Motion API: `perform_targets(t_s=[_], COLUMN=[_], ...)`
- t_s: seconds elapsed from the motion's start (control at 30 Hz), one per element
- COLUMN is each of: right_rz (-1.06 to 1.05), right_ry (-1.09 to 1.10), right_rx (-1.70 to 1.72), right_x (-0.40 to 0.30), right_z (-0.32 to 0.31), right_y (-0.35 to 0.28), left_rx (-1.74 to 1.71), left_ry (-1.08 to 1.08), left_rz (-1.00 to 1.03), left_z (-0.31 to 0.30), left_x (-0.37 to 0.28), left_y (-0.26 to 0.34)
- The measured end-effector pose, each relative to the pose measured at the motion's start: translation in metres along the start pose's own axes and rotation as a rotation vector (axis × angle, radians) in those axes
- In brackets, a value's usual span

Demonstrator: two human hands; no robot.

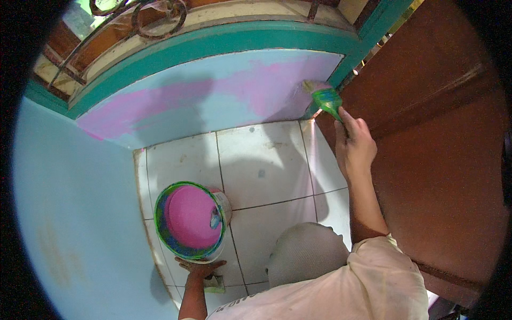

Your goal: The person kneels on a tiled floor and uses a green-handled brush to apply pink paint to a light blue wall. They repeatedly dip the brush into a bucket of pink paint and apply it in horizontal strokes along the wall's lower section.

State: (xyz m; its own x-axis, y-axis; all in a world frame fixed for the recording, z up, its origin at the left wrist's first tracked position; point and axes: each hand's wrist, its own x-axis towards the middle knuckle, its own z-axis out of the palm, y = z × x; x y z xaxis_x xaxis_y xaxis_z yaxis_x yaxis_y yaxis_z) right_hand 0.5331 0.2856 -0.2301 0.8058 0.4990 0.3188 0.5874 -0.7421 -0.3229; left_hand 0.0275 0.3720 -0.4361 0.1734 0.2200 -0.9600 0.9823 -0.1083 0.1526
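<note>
My right hand [355,146] grips the green handle of a wide paintbrush [326,98], its bristles at the right end of a low wall panel [172,116]. The panel is light blue with uneven streaks of pink-purple paint. At the lower left, my left hand [200,268] rests with spread fingers against the near side of a paint bucket [230,212]; whether it bears the weight cannot be told. Pink paint [186,216] lies inside the bucket, and its rim and inner wall are smeared green and blue. A small bluish thing shows at the paint's right edge.
A teal window frame [224,40] with curled iron bars [160,20] runs above the panel. The brown door [432,160] stands close on my right, a light blue wall [72,200] on my left. White floor tiles [260,160] lie below; a small greenish piece [215,285] is by my left hand.
</note>
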Motion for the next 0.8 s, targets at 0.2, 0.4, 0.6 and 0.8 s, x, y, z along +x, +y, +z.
perform_targets(t_s=[0.2,0.4,0.6,0.8], right_rz=[-0.167,-0.139,-0.298,-0.512], right_ry=[-0.338,-0.571,-0.53,-0.595], right_rx=[0.257,0.637,0.287,0.058], right_x=[-0.025,-0.02,-0.004,0.007], right_z=[0.007,0.014,0.027,0.079], right_y=[-0.004,-0.041,-0.061,-0.082], left_rx=[-0.074,-0.074,-0.094,-0.097], left_ry=[0.167,0.148,0.11,0.116], left_rz=[0.049,-0.023,-0.094,-0.098], left_z=[0.023,0.014,0.002,0.0], left_x=[0.014,0.012,-0.001,-0.003], left_y=[-0.022,-0.008,0.001,-0.003])
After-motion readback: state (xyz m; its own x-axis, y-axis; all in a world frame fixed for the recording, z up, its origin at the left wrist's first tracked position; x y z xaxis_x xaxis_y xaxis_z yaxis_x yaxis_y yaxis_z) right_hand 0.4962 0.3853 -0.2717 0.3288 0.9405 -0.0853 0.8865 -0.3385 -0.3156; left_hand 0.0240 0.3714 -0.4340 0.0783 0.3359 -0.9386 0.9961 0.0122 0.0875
